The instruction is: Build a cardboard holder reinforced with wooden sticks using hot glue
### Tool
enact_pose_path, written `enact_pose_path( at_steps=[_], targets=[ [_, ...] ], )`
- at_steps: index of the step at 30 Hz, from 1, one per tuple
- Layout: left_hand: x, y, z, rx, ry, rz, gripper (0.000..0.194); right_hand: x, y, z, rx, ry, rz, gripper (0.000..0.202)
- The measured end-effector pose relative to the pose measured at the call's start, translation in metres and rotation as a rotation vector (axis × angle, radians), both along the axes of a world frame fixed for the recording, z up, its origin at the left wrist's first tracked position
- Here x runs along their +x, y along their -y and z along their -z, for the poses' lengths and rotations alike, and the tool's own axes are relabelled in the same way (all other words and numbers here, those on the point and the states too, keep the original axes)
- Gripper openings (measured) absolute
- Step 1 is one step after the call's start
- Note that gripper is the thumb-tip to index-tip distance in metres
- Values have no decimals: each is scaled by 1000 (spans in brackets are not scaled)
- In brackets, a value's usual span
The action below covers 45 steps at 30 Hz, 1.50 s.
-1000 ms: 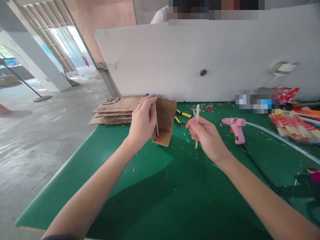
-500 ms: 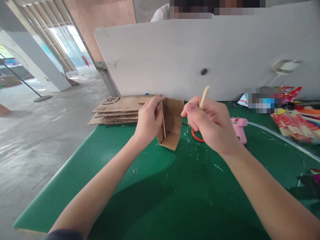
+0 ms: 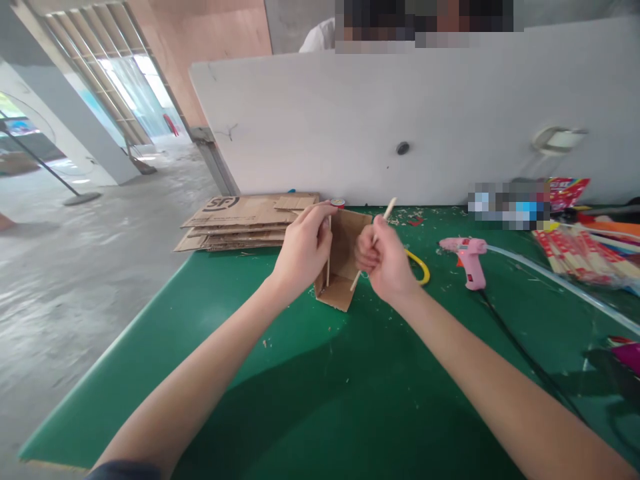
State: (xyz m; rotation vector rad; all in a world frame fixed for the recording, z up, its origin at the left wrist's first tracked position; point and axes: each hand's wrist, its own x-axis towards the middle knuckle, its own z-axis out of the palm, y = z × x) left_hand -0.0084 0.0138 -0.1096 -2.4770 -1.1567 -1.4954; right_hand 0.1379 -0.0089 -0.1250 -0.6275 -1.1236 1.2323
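Near the back of the green table, a folded brown cardboard piece (image 3: pixel 345 250) stands with a thin stick (image 3: pixel 329 257) upright along its left inner side. My left hand (image 3: pixel 306 243) grips the cardboard's left side and top edge. My right hand (image 3: pixel 385 257) is closed around a pale wooden stick (image 3: pixel 390 209), held at a slant. The lower end of that stick is at the cardboard's lower right edge; whether they touch I cannot tell.
Flattened cardboard (image 3: pixel 250 217) is stacked at the back left. On the right lie a pink glue gun (image 3: pixel 473 260) with its cord, a yellow ring handle (image 3: pixel 423 267) and red-and-white packets (image 3: pixel 575 250). A grey partition (image 3: pixel 310 127) rises behind; a person is beyond it.
My right hand has moved left and down, bringing its stick to the cardboard's right side. The glue gun and a yellow ring handle now show more fully. My left hand keeps its grip.
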Motion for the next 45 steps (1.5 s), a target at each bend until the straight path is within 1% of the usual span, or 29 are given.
enact_pose_path(
  at_steps=[2,4,6,8,12,15,18,21,26,33,35,38,39,41,43,45],
  targets=[
    [0,0,0,-7,-3,-14,30,-4,-7,21,-9,39,-48,54],
    [0,0,0,-10,-4,-19,29,-7,-10,34,23,80,-87,56],
    [0,1,0,-15,-4,-18,29,-8,-10,40,45,108,-108,57],
    [0,2,0,-27,-10,-12,29,-9,-9,42,45,128,-102,58],
    [0,6,-1,-51,-26,4,35,-11,-11,43,16,159,-69,60],
    [0,8,-2,-53,-36,1,43,-12,-13,43,-30,146,-55,58],
    [-1,8,-2,-57,-28,-12,47,-13,-12,43,-63,136,-20,55],
    [-1,8,-2,-70,-27,-10,46,-16,-7,43,-66,163,51,53],
    [-1,9,-3,-87,-32,5,47,-17,-1,45,-16,246,176,51],
    [-2,10,-3,-90,-46,-12,41,-15,3,42,-14,218,150,46],
    [-2,10,-4,-98,-47,-19,37,-15,5,43,16,259,151,39],
    [-2,10,-5,-117,-53,-22,37,-17,7,52,101,341,165,23],
    [-2,10,-5,-122,-55,-23,38,-18,8,56,135,356,172,22],
    [-3,10,-6,-126,-54,-19,39,-17,11,59,218,368,183,32],
    [-3,8,-6,-120,-52,-5,37,-13,13,52,315,397,205,34],
    [-4,7,-6,-111,-52,14,34,-6,17,35,390,434,234,26]
  ],
)
